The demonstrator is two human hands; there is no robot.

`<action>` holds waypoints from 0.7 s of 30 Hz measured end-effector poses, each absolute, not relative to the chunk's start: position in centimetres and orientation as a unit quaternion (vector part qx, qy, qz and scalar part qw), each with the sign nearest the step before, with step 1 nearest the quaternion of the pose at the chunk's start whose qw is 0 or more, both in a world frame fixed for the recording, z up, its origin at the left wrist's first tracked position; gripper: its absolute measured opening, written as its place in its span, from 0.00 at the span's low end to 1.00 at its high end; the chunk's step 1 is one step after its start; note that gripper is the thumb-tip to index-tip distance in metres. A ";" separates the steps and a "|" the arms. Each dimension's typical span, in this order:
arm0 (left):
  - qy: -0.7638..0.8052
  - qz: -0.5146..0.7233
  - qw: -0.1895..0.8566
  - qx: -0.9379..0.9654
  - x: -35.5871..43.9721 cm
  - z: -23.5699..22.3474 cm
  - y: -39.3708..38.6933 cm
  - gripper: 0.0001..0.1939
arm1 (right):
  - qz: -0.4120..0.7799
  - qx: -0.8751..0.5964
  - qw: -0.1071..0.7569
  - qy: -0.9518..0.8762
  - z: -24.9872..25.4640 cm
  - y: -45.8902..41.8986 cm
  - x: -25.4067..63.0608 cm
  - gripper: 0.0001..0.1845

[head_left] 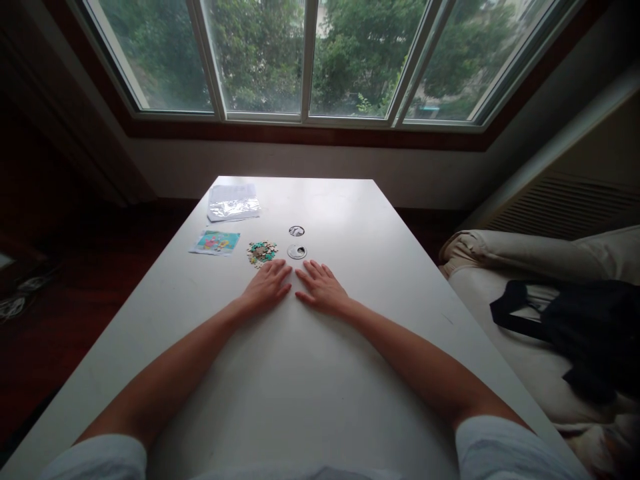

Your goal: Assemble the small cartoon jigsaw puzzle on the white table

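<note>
My left hand lies flat on the white table, palm down with its fingers stretched out. Just beyond its fingertips is a loose pile of small jigsaw puzzle pieces, green, tan and brown. My right hand rests beside it in the same way, fingers spread and nothing held. In front of the right fingertips sits a small round black-and-white disc. A second round disc lies a little farther off. What is printed on the discs is too small to tell.
Left of the pile lies a colourful picture sheet, with a clear plastic bag behind it. A pale sofa with a dark cloth item stands to the right. A window is beyond the table.
</note>
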State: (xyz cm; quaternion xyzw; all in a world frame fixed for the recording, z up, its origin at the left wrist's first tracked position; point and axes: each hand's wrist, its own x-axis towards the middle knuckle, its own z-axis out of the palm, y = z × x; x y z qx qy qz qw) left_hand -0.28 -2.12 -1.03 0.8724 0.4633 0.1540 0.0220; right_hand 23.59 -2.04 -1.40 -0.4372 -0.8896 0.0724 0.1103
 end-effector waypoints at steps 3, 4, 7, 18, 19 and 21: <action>0.447 0.136 0.024 0.884 -0.8 -0.8 -2.1 0.26 | 0.079 -0.431 0.111 -0.892 -1.2 -1.4 24.1 0.35; 0.445 0.134 0.024 0.885 -0.8 -0.6 -2.2 0.25 | 0.077 -0.434 0.114 -0.890 -1.1 -1.2 24.2 0.34; 0.474 0.150 0.006 0.868 -0.4 -0.2 -3.0 0.22 | 0.066 -0.443 0.124 -0.886 -1.0 -0.8 24.2 0.32; 0.508 0.171 0.008 0.844 -1.0 -0.7 -2.0 0.21 | 0.061 -0.442 0.124 -0.886 -1.1 -0.5 23.7 0.31; 0.506 0.172 0.010 0.845 -1.1 -0.7 -1.8 0.21 | 0.062 -0.441 0.124 -0.887 -1.1 -0.5 23.8 0.31; 0.500 0.173 0.017 0.848 -1.2 -0.6 -1.6 0.21 | 0.066 -0.440 0.121 -0.887 -1.1 -0.4 24.0 0.32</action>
